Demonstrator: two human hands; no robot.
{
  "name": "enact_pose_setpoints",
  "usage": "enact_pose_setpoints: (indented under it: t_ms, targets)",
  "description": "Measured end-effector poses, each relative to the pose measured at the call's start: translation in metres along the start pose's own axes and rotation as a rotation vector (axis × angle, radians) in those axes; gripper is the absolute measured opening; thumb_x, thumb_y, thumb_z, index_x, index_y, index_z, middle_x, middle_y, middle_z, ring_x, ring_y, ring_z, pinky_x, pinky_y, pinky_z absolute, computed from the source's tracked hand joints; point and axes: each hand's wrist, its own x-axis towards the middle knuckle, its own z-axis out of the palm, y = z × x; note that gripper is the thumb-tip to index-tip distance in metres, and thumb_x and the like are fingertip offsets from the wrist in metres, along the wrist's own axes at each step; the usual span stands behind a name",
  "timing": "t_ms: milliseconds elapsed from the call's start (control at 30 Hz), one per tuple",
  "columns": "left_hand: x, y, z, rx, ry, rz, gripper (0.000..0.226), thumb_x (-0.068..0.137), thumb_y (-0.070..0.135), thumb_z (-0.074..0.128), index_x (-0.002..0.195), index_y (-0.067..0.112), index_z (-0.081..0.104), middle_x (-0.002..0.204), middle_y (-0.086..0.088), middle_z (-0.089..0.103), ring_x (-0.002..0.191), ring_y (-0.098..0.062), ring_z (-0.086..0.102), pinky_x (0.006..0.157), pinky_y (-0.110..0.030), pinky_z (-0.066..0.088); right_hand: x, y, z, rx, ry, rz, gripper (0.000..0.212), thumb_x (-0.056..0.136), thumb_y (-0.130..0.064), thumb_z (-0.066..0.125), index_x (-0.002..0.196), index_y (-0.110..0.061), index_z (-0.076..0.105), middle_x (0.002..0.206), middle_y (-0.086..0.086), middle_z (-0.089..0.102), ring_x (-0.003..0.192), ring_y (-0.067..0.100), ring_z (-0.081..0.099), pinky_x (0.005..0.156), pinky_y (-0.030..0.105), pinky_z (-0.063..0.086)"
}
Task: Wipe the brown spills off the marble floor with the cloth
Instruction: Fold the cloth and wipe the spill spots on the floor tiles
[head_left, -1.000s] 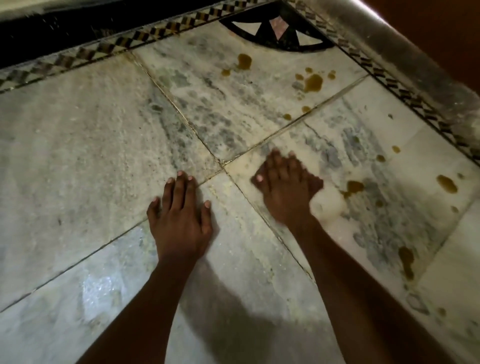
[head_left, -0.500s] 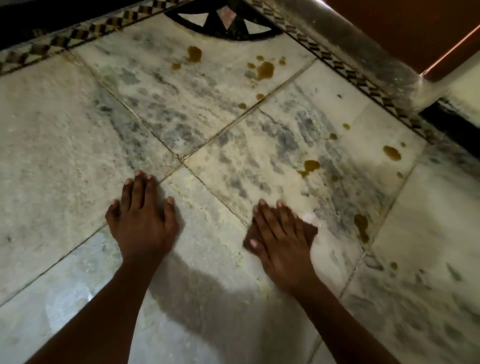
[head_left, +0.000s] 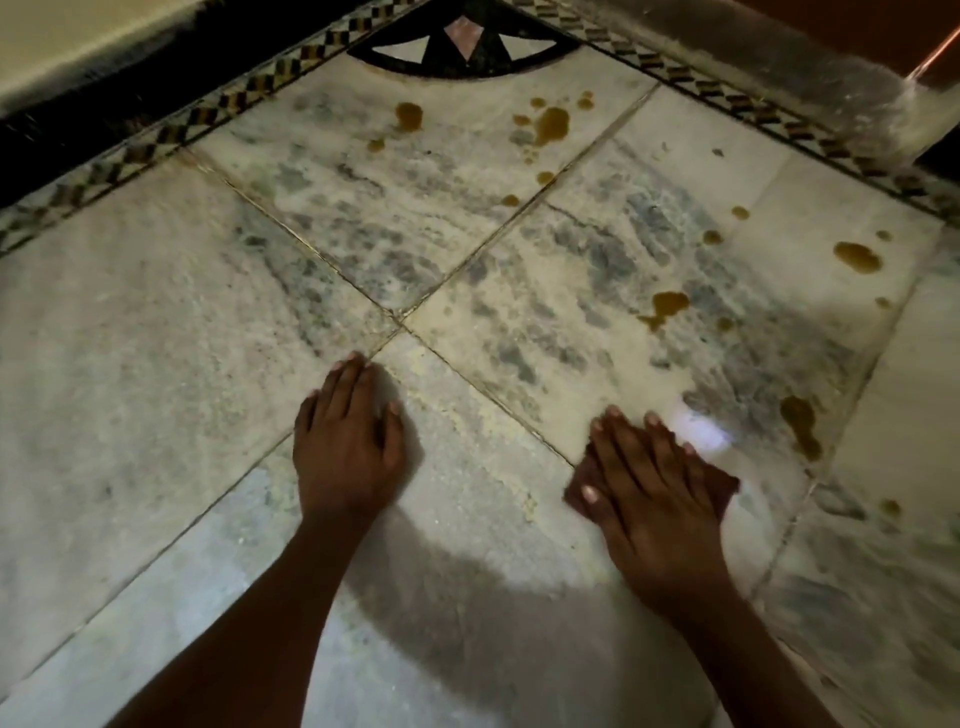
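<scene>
Floor: a marble floor (head_left: 156, 374) of big pale slabs with grey cloudy marks, split by thin dark lines that cross just past the left hand.
Edge: a patterned border strip (head_left: 218, 111) of small dark and light blocks runs along the far side and down the right side.
Corner: a black fan-shaped inlay (head_left: 462, 52) with white and pink pieces sits where the two border strips meet.
Wall: a black skirting band (head_left: 104, 104) runs behind the border on the left, with a pale wall above it.
Left hand: the left hand (head_left: 345, 447) lies flat on the bare floor, fingers straight and close together, holding nothing.
Right hand: the right hand (head_left: 649, 499) lies flat too, fingers straight and a little spread, pressing down on the cloth.
Cloth: the small dark brown cloth (head_left: 724, 486) is under the right hand, and only its edges peek out on both sides.
Spills: brown spills (head_left: 550, 124) dot the far slab near the inlay, and more sit on the right slab, well apart from the cloth.
Nearest spill: a long brown spill (head_left: 802, 426) lies to the right of the cloth, near it but not touching.
Shine: a bright wet patch (head_left: 698, 428) glows just past the right fingertips.
Shadow: a dark shadow (head_left: 467, 587) falls on the floor between the two arms.
</scene>
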Motion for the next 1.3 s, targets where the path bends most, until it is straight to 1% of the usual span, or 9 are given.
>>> enact_pose_setpoints:
  t_ms: [133,200,333,400,567,767,967,1167,1300]
  targets:
    - [-0.003,0.002,0.000,-0.021,0.020,0.048,0.063,0.099,0.039,0.051,0.152,0.004,0.055,0.157,-0.018,0.058,0.137,-0.040,0.062,0.109,-0.052,0.050,0.022,0.003,0.006,-0.042,0.030,0.305,0.067,0.108,-0.053,0.023,0.165,-0.019,0.035,0.175,0.003,0.028,0.162,0.037,0.022,0.125,0.061,0.023]
    - [-0.008,0.001,0.000,-0.016,0.030,0.126,0.064,0.100,0.039,0.051,0.154,0.003,0.053,0.156,-0.019,0.059,0.133,-0.040,0.065,0.105,-0.049,0.052,0.034,-0.004,0.008,-0.032,0.026,0.277,0.068,0.109,-0.052,0.024,0.165,-0.016,0.035,0.175,0.005,0.029,0.162,0.040,0.022,0.126,0.062,0.023]
    - [-0.040,0.025,0.002,-0.097,-0.042,0.325,0.068,0.101,0.040,0.049,0.158,0.003,0.049,0.166,-0.016,0.048,0.147,-0.035,0.055,0.115,-0.051,0.049,-0.019,0.005,0.002,-0.005,-0.007,0.044,0.066,0.110,-0.054,0.026,0.169,-0.025,0.022,0.178,-0.003,0.015,0.166,0.029,0.008,0.129,0.059,0.019]
    - [-0.062,0.064,0.008,-0.167,-0.121,0.345,0.068,0.100,0.038,0.051,0.159,0.005,0.048,0.170,-0.013,0.043,0.153,-0.031,0.048,0.119,-0.054,0.045,-0.054,0.017,-0.002,0.012,-0.013,0.084,0.066,0.109,-0.055,0.028,0.169,-0.029,0.021,0.178,-0.006,0.013,0.166,0.026,0.006,0.129,0.058,0.020]
    - [-0.074,0.164,0.029,-0.134,-0.229,0.253,0.067,0.099,0.035,0.042,0.164,0.017,0.041,0.177,-0.008,0.029,0.162,-0.029,0.033,0.129,-0.056,0.029,-0.040,0.025,0.003,-0.066,0.070,0.392,0.068,0.107,-0.055,0.036,0.166,-0.022,0.033,0.176,0.000,0.023,0.164,0.034,0.013,0.127,0.061,0.024]
    - [-0.074,0.179,0.033,-0.045,-0.217,0.255,0.067,0.097,0.036,0.040,0.161,0.020,0.047,0.175,-0.008,0.034,0.160,-0.032,0.036,0.124,-0.057,0.031,-0.085,0.030,-0.007,0.006,0.018,0.162,0.068,0.106,-0.056,0.043,0.167,-0.031,0.029,0.177,-0.010,0.017,0.166,0.025,0.005,0.127,0.058,0.023]
    - [-0.074,0.182,0.033,-0.059,-0.225,0.227,0.064,0.103,0.039,0.036,0.165,0.024,0.040,0.178,-0.003,0.027,0.163,-0.030,0.029,0.127,-0.057,0.024,-0.046,0.078,-0.003,-0.023,0.105,0.557,0.065,0.107,-0.056,0.035,0.167,-0.031,0.030,0.177,-0.005,0.020,0.165,0.033,0.012,0.127,0.060,0.023]
    - [-0.073,0.185,0.030,-0.044,-0.206,0.207,0.065,0.101,0.040,0.038,0.164,0.025,0.042,0.178,-0.001,0.028,0.162,-0.030,0.031,0.124,-0.057,0.027,-0.053,0.069,-0.011,0.002,0.041,0.203,0.064,0.108,-0.058,0.038,0.167,-0.037,0.026,0.178,-0.011,0.015,0.166,0.027,0.005,0.129,0.058,0.019]
    - [-0.073,0.185,0.033,-0.037,-0.193,0.207,0.065,0.101,0.040,0.037,0.164,0.025,0.042,0.178,-0.002,0.029,0.162,-0.030,0.032,0.124,-0.057,0.027,-0.089,0.107,-0.012,-0.012,0.061,0.535,0.062,0.109,-0.058,0.028,0.168,-0.039,0.022,0.178,-0.011,0.008,0.166,0.027,0.004,0.130,0.056,0.017]
